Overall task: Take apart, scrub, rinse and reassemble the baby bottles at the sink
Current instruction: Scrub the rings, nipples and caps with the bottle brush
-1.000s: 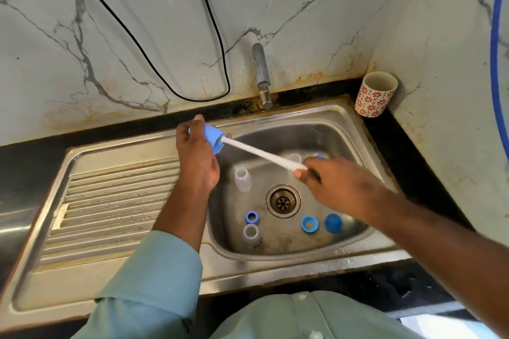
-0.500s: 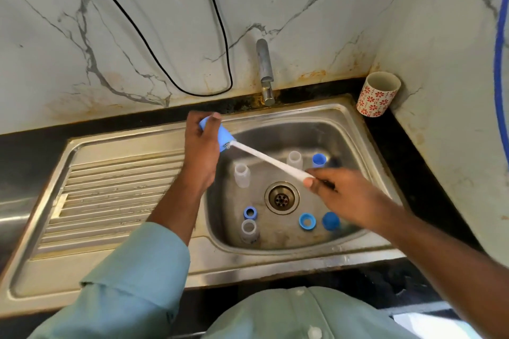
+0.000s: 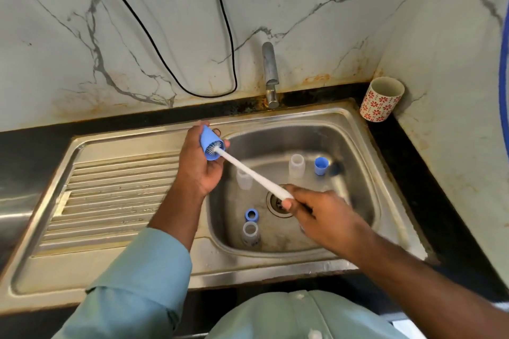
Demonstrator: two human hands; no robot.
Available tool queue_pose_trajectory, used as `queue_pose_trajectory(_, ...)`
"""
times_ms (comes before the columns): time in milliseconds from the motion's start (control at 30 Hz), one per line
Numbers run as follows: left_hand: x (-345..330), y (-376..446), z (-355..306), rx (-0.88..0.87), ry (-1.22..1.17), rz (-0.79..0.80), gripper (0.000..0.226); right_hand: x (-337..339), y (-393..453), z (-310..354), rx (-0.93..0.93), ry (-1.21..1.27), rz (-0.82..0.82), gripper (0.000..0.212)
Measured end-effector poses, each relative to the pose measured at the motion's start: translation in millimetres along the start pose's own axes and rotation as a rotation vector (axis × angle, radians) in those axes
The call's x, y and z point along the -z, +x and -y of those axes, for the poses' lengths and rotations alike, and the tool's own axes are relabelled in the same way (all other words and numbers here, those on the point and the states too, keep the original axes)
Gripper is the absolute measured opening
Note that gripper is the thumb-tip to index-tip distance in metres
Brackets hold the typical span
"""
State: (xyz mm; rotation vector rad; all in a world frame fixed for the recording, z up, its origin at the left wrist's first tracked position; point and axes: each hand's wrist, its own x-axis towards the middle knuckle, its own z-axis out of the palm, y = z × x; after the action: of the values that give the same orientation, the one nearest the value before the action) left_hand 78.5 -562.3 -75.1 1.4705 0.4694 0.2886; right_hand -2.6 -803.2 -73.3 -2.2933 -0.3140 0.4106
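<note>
Meanwhile, left hand point(image 3: 197, 166) fingers grip a blue cap point(image 3: 210, 144), right hand point(image 3: 327, 213), blurred, apparently pinching the brush point(image 3: 253, 173).

No readable text, labels, brand names, numbers or signs anywhere in view.
</note>
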Motion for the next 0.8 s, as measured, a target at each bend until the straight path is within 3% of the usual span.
queue_pose_trajectory(100,1.7,-1.5,5.3,-0.02,0.045,0.076,0.01,12.0,0.7,-7.3,-0.033,0.046,0.046,0.027)
queue_pose_trajectory(200,-2.8,-4.3,5.3,0.167,-0.1,0.161,0.006,32.7,8.1,-1.9,-0.092,-0.294,0.076,0.028)
queue_pose_trajectory(233,-7.7,-4.7,5.1,0.149,-0.03,0.125,0.005,37.9,9.5,4.0,-0.107,-0.406,0.079,0.031)
queue_pose_trajectory(300,-16.5,-2.6,10.1,-0.043,0.289,-0.004,0.009,40.8,8.6,15.3,-0.081,-0.542,0.065,0.037)
queue_pose_trajectory(367,-17.3,-0.8,12.3,-0.178,0.514,-0.035,0.011,34.3,4.9,28.2,-0.043,-0.618,0.068,0.041)
queue_pose_trajectory(433,-11.2,7.5,11.2,-0.267,0.707,-0.043,0.012,24.6,1.3,34.5,0.008,-0.65,0.064,0.041)
queue_pose_trajectory(500,-5.6,14.5,4.9,-0.305,0.743,-0.067,0.012,21.1,2.4,39.7,-0.001,-0.568,0.08,0.038)
queue_pose_trajectory(533,-4.1,16.5,1.3,-0.259,0.643,-0.089,0.012,21.7,6.1,38.3,-0.04,-0.409,0.112,0.036)
queue_pose_trajectory(600,-4.8,14.3,-9.3,-0.038,0.129,-0.054,0.007,27.8,13.2,30.4,-0.24,0.229,0.271,0.032)
queue_pose_trajectory(667,-3.5,8.2,-21.3,0.152,-0.413,0.169,0.005,38.2,14.9,22.7,-0.385,0.788,0.468,0.033)
queue_pose_trajectory(733,-0.2,7.5,-24.2,0.195,-0.62,0.298,0.012,44.4,13.0,16.9,-0.393,0.857,0.493,0.032)
queue_pose_trajectory(800,1.2,9.2,-24.0,0.219,-0.335,0.284,0.01,48.8,15.9,20.1,-0.291,0.369,0.325,0.028)
